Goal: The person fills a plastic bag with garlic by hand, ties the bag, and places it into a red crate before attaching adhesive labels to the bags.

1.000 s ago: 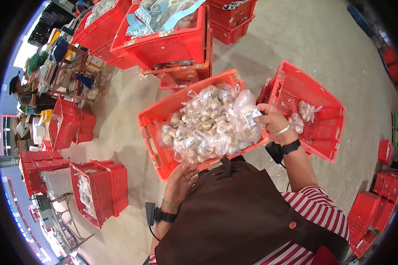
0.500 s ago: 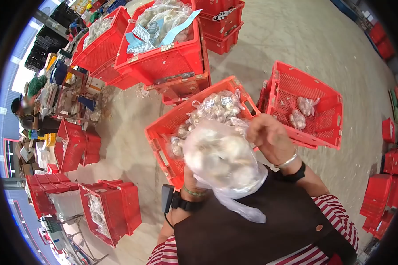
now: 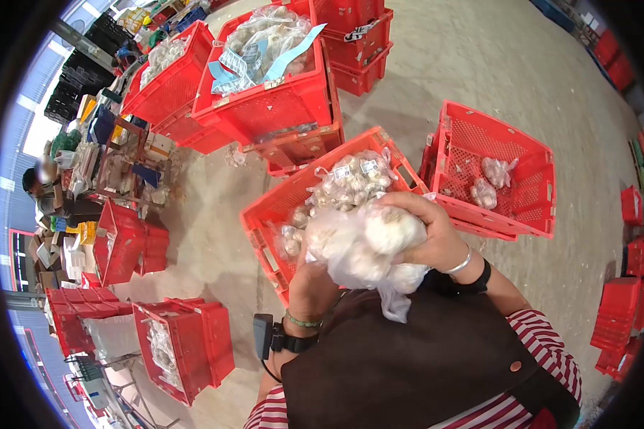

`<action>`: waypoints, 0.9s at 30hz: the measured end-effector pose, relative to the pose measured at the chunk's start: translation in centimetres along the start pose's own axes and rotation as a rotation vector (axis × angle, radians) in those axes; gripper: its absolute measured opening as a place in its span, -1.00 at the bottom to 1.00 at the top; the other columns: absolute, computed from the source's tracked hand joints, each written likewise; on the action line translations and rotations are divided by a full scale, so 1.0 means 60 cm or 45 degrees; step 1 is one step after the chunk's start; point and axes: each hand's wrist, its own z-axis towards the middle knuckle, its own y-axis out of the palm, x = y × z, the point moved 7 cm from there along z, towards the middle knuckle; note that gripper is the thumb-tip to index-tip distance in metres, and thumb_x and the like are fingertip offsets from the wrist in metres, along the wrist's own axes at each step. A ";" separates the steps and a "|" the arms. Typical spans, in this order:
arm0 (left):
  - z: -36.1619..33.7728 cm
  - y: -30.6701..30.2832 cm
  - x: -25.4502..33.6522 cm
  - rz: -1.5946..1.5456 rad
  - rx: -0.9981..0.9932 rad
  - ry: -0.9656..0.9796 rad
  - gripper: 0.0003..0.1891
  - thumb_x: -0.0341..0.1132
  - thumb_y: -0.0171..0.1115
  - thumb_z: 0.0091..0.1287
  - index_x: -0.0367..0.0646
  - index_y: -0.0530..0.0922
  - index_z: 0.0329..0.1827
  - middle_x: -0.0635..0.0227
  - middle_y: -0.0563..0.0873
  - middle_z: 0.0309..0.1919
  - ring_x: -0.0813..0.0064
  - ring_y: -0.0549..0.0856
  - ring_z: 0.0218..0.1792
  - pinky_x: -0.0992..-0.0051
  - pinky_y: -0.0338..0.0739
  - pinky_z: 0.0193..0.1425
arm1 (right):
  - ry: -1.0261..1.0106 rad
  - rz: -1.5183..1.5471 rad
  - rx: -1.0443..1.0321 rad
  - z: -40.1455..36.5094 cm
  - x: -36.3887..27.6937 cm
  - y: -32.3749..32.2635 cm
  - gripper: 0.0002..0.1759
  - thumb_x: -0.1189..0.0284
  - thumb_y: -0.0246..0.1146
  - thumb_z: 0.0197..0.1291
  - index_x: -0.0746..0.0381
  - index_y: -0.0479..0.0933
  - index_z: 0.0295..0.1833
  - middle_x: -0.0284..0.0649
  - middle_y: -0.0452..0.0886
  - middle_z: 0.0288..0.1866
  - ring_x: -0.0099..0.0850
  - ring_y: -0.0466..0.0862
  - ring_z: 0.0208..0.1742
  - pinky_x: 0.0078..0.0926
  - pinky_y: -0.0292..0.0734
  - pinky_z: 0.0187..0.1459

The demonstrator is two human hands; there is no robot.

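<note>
A clear plastic bag of white bulbs [image 3: 361, 243], which look like garlic, is held in front of my dark apron. My left hand [image 3: 313, 286] supports it from the left side, partly hidden behind the bag. From the right, my right hand [image 3: 433, 232] wraps round it, thumb and fingers on the plastic. The bag's loose end hangs down over the apron. Just beyond my hands is a red crate [image 3: 265, 207] holding several small bags of bulbs [image 3: 350, 179], some with white labels.
To the right, a red crate [image 3: 497, 125] holds two small bags [image 3: 484, 193]. Stacked red crates [image 3: 265, 111] with filled bags and blue strips stand ahead. More red crates [image 3: 193, 343] stand at the left, with a person [image 3: 57, 196] beyond them.
My right hand has come from beside the bag onto its right side. The bag has turned and its loose end hangs shorter.
</note>
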 end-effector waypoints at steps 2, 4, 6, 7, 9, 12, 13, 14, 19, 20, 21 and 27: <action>-0.007 0.031 -0.007 -0.254 -0.138 -0.101 -0.29 -0.09 0.20 0.17 -0.19 0.21 0.35 0.18 0.39 0.27 0.19 0.42 0.26 0.18 0.31 0.34 | -0.126 -0.293 -0.051 0.008 -0.034 0.011 -0.34 0.48 0.48 -0.22 0.19 0.47 0.13 -0.25 0.58 0.03 -0.36 0.56 0.07 -0.41 0.46 0.08; -0.006 0.021 -0.024 -0.303 -0.187 -0.164 -0.29 -0.06 0.18 0.18 -0.18 0.21 0.35 0.19 0.40 0.26 0.20 0.43 0.26 0.17 0.32 0.33 | -0.408 -0.758 -0.064 0.009 -0.065 0.035 -0.41 0.43 0.47 -0.27 0.11 0.53 0.03 -0.26 0.61 -0.15 -0.21 0.63 -0.19 -0.35 0.53 -0.15; -0.005 0.000 -0.044 -0.268 -0.081 -0.253 -0.28 0.03 0.16 0.19 -0.17 0.24 0.35 0.15 0.46 0.22 0.20 0.47 0.22 0.13 0.37 0.28 | -0.516 -0.907 -0.164 0.002 -0.086 0.068 -0.42 0.38 0.46 -0.24 0.11 0.53 0.03 -0.27 0.60 -0.18 -0.22 0.62 -0.23 -0.35 0.52 -0.17; -0.011 0.000 -0.041 -0.268 -0.081 -0.248 -0.28 0.03 0.16 0.19 -0.17 0.24 0.35 0.15 0.46 0.22 0.20 0.47 0.22 0.13 0.37 0.28 | -0.621 -1.057 -0.259 -0.007 -0.093 0.089 -0.44 0.33 0.45 -0.22 0.11 0.53 0.03 -0.29 0.60 -0.21 -0.24 0.62 -0.26 -0.34 0.52 -0.19; -0.031 0.001 -0.038 -0.022 -0.010 -0.421 -0.22 0.12 0.08 0.17 -0.27 0.22 0.34 0.09 0.47 0.19 0.20 0.52 0.16 0.23 0.43 0.24 | -0.589 -1.077 -0.417 -0.017 -0.089 0.106 -0.46 0.23 0.45 -0.15 0.11 0.56 0.02 -0.29 0.57 -0.22 -0.31 0.60 -0.27 -0.39 0.48 -0.25; -0.044 0.004 -0.025 -0.135 -0.041 -0.331 -0.19 0.04 0.14 0.06 -0.32 0.23 0.32 0.02 0.50 0.14 0.14 0.55 0.11 0.22 0.46 0.22 | -0.489 -0.519 -0.637 -0.030 -0.097 0.085 -0.25 -0.05 0.38 -0.09 0.18 0.46 0.17 -0.13 0.55 -0.06 -0.21 0.57 -0.03 -0.33 0.45 -0.02; -0.052 -0.001 -0.025 -0.289 -0.105 -0.296 -0.18 0.00 0.16 0.03 -0.32 0.22 0.32 0.00 0.51 0.12 0.12 0.56 0.09 0.22 0.47 0.22 | -0.492 -0.514 -0.639 -0.032 -0.087 0.063 -0.25 -0.05 0.38 -0.09 0.18 0.46 0.17 -0.13 0.55 -0.06 -0.21 0.57 -0.03 -0.33 0.45 -0.02; -0.055 -0.022 -0.028 -0.352 -0.026 -0.263 -0.20 -0.17 0.18 -0.06 -0.35 0.22 0.31 -0.02 0.52 0.11 0.11 0.58 0.07 0.22 0.48 0.21 | -0.421 -0.641 -0.289 -0.016 -0.079 0.011 -0.19 -0.08 0.38 -0.09 0.21 0.43 0.20 -0.12 0.53 -0.02 -0.25 0.54 0.02 -0.34 0.43 0.03; -0.050 -0.038 -0.038 -0.458 -0.198 -0.203 -0.23 -0.35 0.14 -0.12 -0.38 0.23 0.29 0.00 0.53 0.09 0.12 0.58 0.05 0.23 0.50 0.18 | 0.345 0.119 -0.174 -0.028 0.101 -0.008 -0.16 -0.01 0.41 -0.05 0.29 0.35 0.25 -0.19 0.49 0.03 -0.39 0.48 0.10 -0.39 0.39 0.12; -0.047 -0.050 -0.041 -0.410 -0.196 -0.212 -0.24 -0.36 0.14 -0.12 -0.38 0.24 0.28 0.01 0.54 0.08 0.13 0.58 0.05 0.23 0.49 0.19 | 0.395 0.196 -0.130 -0.038 0.114 -0.006 -0.20 0.06 0.42 -0.04 0.29 0.35 0.24 -0.24 0.49 0.03 -0.43 0.48 0.09 -0.42 0.41 0.11; -0.047 -0.045 -0.038 -0.365 -0.186 -0.224 -0.24 -0.37 0.14 -0.12 -0.38 0.24 0.28 0.02 0.54 0.08 0.14 0.58 0.05 0.24 0.48 0.20 | 0.453 0.277 -0.087 -0.046 0.121 -0.003 -0.23 0.13 0.43 -0.02 0.29 0.35 0.23 -0.29 0.48 0.03 -0.47 0.47 0.09 -0.45 0.43 0.10; -0.031 -0.021 -0.067 -0.223 -0.076 -0.325 -0.21 -0.21 0.34 0.07 -0.28 0.17 0.35 0.13 0.44 0.20 0.24 0.47 0.19 0.25 0.40 0.26 | 0.419 0.794 -0.033 -0.021 0.060 0.006 -0.32 0.26 0.44 -0.01 0.28 0.37 0.19 -0.28 0.52 -0.01 -0.50 0.54 0.01 -0.53 0.49 0.04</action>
